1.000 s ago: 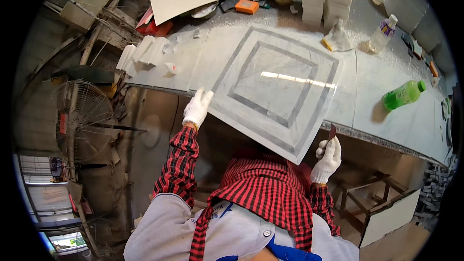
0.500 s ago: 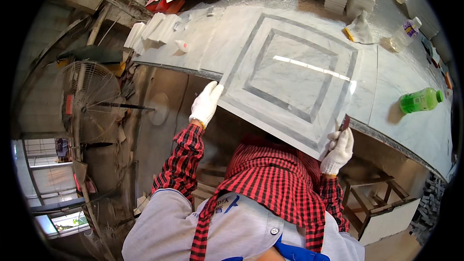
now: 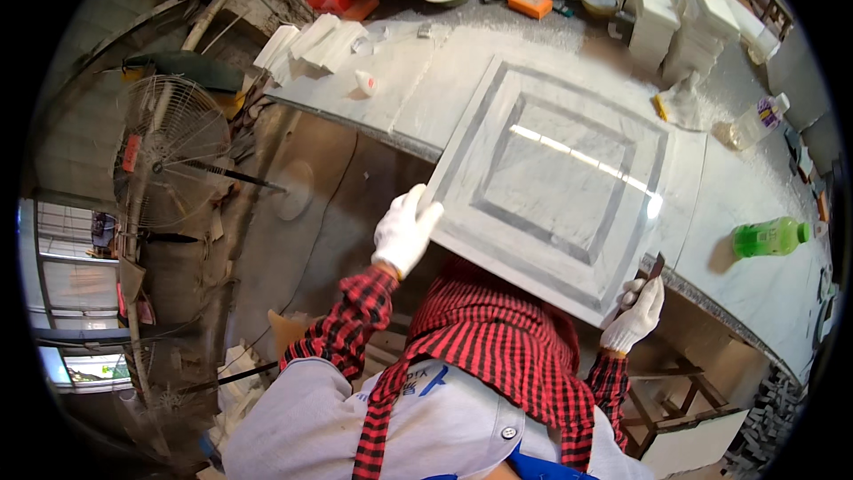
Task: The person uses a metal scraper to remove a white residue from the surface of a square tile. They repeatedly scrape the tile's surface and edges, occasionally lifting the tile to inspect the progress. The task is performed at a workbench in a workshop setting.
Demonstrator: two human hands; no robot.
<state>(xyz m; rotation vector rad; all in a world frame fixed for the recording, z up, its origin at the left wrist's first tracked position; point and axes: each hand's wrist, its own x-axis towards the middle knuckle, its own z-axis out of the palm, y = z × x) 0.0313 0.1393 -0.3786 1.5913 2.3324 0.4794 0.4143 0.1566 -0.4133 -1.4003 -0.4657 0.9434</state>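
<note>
Roughly at nine o'clock from the marble-patterned panel (image 3: 555, 182) stands a caged fan (image 3: 158, 166), its blades visible through the wire. At ten o'clock, pale strips (image 3: 311, 46) lie bunched together on the desk (image 3: 395, 93), with a small white bottle (image 3: 365, 83) marked in red just beside them. Between eight and nine o'clock, the gloved left hand (image 3: 406, 233) reaches the panel's near-left edge, its fingers touching it; whether they clamp around it, I cannot tell. The panel itself, two dark grey frames set one inside the other, lies flat on the desk, its six o'clock corner jutting past the front edge toward the person. At twelve o'clock sits an orange box (image 3: 530, 3). At five o'clock, the gloved right hand (image 3: 635, 313), close to the panel's near-right edge, is closed on a thin dark brown strip (image 3: 657, 267). White slabs (image 3: 653, 22) stand stacked at one o'clock, and a crumpled white glove (image 3: 681, 105) with a yellow cuff lies at two. Between two and three leans a clear bottle (image 3: 757, 124); between three and four, a green bottle (image 3: 766, 237) lies on its side.
</note>
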